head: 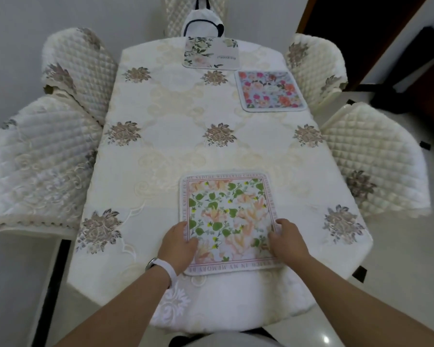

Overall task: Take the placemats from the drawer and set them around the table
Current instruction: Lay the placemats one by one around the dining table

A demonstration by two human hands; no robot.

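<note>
You are looking down on a long counter [176, 146] under a white embroidered cloth; its near end is cut off behind your forearms. Quilted chairs [35, 171] crowd both long sides, pushed right up against the cloth, and the one at the far end is cropped by the top of the frame. Open cloth runs down the whole left side and the middle.

The near placemat [226, 209], with green leaves and peach flowers inside a lettered border, lies flat just in from the near edge. The pink-flowered placemat [271, 90] sits at the far right edge. The pale placemat [211, 52] lies at the far end, with a white dark-trimmed object [201, 23], hard to identify, touching its far edge.

Your left hand [178, 244] grips the near placemat's left edge and your right hand [288, 240] its right edge, fingers curled on top; the thumbs are hidden
</note>
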